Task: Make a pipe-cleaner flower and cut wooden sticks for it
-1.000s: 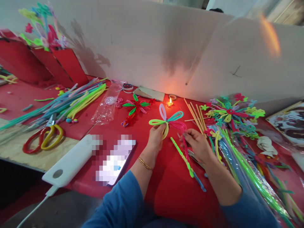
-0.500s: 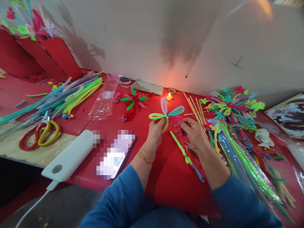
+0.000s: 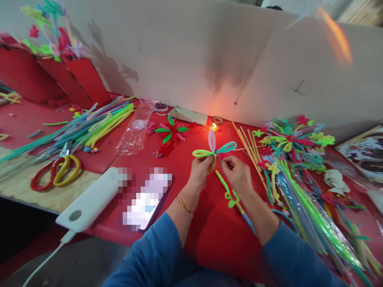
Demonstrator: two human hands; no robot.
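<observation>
1. Looped flower of coloured fuzzy pipe cleaner [image 3: 214,152]: held up above the red-covered surface [image 3: 206,239], between the person's 2 hands, just in front of a small burning flame [image 3: 214,126].
2. Loops in sight: 1 lilac, pointing up; 1 yellow-green, to the left; 1 teal, to the right. A pink part is mostly hidden by fingers.
3. Left hand [image 3: 201,172]: thumb and fingers pinched on the flower close to its centre. Gold-coloured chain bracelet [image 3: 184,204] at that wrist.
4. Right hand [image 3: 237,175]: fingertips drawn together on the flower's pink part, near the centre.
5. Green, yellow and blue fuzzy stem [image 3: 239,206]: lies slantwise below the right hand.
6. Thin pale wooden sticks [image 3: 253,153]: to the right, beyond that hand.
7. Red-and-yellow-handled scissors [image 3: 68,170]: far left, beside a pile of long coloured pipe cleaners [image 3: 80,131].
</observation>
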